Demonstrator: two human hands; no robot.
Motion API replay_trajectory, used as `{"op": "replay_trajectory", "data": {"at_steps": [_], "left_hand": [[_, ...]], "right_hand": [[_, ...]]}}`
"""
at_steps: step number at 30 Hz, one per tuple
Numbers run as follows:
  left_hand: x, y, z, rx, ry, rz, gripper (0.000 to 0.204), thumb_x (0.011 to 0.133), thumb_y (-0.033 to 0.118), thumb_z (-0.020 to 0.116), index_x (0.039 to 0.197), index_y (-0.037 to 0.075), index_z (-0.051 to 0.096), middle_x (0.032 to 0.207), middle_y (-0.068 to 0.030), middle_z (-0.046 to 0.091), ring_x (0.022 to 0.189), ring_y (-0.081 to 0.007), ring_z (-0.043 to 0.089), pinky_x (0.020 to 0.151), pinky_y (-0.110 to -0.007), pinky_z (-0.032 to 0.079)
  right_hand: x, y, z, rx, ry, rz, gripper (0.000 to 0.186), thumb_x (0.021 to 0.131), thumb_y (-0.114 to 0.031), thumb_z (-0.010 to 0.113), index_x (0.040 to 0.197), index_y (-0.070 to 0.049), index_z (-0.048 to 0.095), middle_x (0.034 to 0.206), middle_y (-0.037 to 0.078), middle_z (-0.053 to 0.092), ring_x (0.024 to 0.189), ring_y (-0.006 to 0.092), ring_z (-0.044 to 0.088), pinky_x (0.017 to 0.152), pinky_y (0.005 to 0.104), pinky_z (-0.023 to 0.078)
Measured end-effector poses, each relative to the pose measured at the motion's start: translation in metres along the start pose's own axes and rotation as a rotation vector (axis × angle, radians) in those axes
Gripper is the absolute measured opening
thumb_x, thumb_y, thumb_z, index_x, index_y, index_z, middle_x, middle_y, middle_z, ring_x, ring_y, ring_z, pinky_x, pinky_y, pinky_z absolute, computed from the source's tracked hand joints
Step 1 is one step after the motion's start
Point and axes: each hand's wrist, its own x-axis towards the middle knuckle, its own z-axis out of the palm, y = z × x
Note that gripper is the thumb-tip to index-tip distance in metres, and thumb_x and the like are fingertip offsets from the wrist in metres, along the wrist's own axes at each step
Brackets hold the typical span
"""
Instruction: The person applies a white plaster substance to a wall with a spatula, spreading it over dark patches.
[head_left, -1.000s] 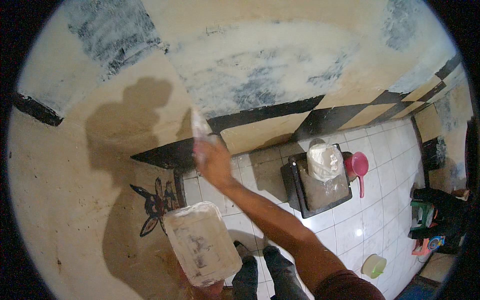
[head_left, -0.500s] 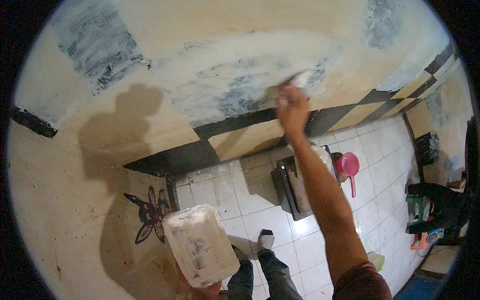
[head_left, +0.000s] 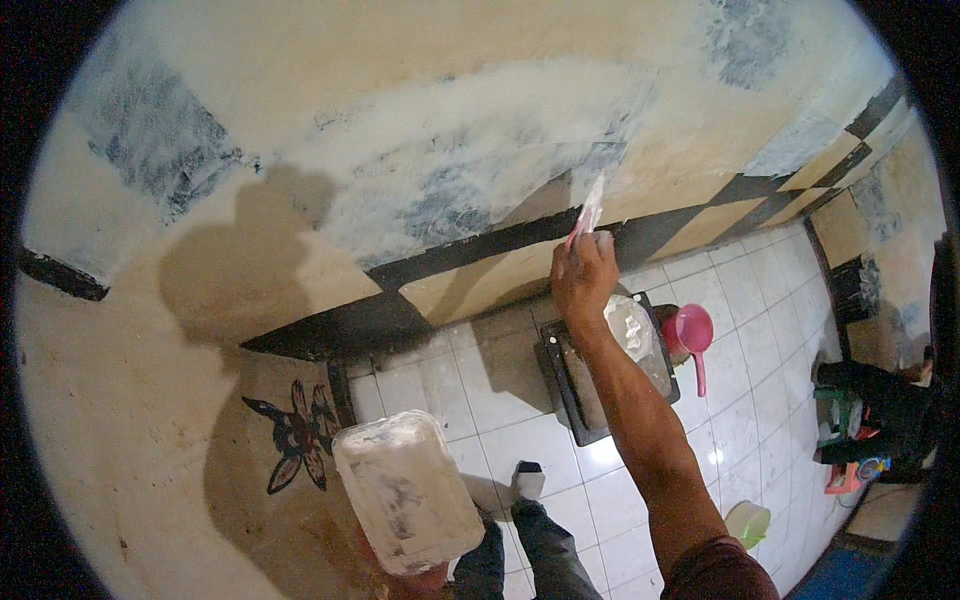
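Observation:
My right hand (head_left: 587,275) is closed around a putty knife (head_left: 591,208) with a white-smeared blade pointing up. The blade appears beside the wall's lower black band, and I cannot tell whether it touches. Behind it, the cream wall (head_left: 480,110) carries whitish filler smeared over dark patches. My left hand (head_left: 425,580) grips a pale rectangular tray (head_left: 408,490) from below; most of its fingers are hidden beneath. Dried white and grey smears cover the tray's face. Under my right forearm stands a black tub (head_left: 568,390) with white paste (head_left: 630,325) on top.
A pink dipper (head_left: 690,325) is right of the tub. A light green bowl (head_left: 748,523) stands on the white tiles (head_left: 500,400). At far right are a person's dark-clothed legs (head_left: 880,410), beside a green stool and an orange object (head_left: 845,477). My feet are below the tub.
My right hand has drawn the putty knife down from the smeared patch, and its blade has turned more upright. The tray stays nearly in place. The view has shifted slightly.

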Motion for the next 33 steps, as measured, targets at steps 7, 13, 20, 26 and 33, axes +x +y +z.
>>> {"op": "replay_trajectory", "data": {"at_steps": [7,13,20,26,33], "left_hand": [[0.007,-0.012,0.011,0.008,-0.005,-0.018,0.067,0.087,0.052,0.056,0.142,0.017,0.041,0.142,-0.0095,0.046,0.129,-0.0359,0.046,0.102,-0.066,0.037],[0.013,-0.012,0.013,-0.005,0.001,-0.003,0.067,0.087,0.052,0.057,0.143,0.017,0.041,0.142,-0.0094,0.046,0.129,-0.0359,0.045,0.102,-0.066,0.037],[0.013,-0.012,0.015,-0.02,-0.006,-0.015,0.067,0.087,0.052,0.057,0.143,0.018,0.041,0.142,-0.0093,0.046,0.129,-0.036,0.045,0.102,-0.066,0.037],[0.017,-0.024,0.021,-0.028,-0.017,-0.048,0.068,0.087,0.052,0.058,0.143,0.018,0.041,0.142,-0.0092,0.046,0.129,-0.0361,0.045,0.102,-0.067,0.036],[0.011,-0.017,0.019,-0.032,-0.032,-0.021,0.068,0.087,0.052,0.058,0.143,0.018,0.041,0.143,-0.0091,0.046,0.129,-0.0362,0.045,0.102,-0.067,0.036]], "right_hand": [[0.023,-0.006,0.064,0.126,-0.403,-0.158,0.022,0.075,-0.008,0.069,0.096,-0.004,0.066,0.104,0.018,0.064,0.09,0.0398,0.06,0.076,0.0419,0.051],[-0.055,0.01,-0.005,0.251,-0.364,-0.05,0.013,0.081,-0.008,0.061,0.093,-0.005,0.063,0.09,0.017,0.062,0.087,0.0371,0.058,0.075,0.045,0.048],[0.053,0.065,-0.04,-0.151,0.0,0.176,0.006,0.076,-0.005,0.061,0.082,-0.003,0.061,0.082,0.015,0.06,0.072,0.0357,0.057,0.071,0.0427,0.047],[0.027,-0.026,0.035,0.262,-0.285,-0.317,0.02,0.072,-0.004,0.068,0.092,-0.007,0.063,0.099,0.016,0.063,0.094,0.0379,0.06,0.081,0.0469,0.049],[-0.017,-0.03,-0.02,0.239,-0.223,-0.062,0.011,0.076,-0.001,0.063,0.086,-0.002,0.061,0.078,0.016,0.057,0.081,0.0343,0.057,0.069,0.0417,0.046]]}}
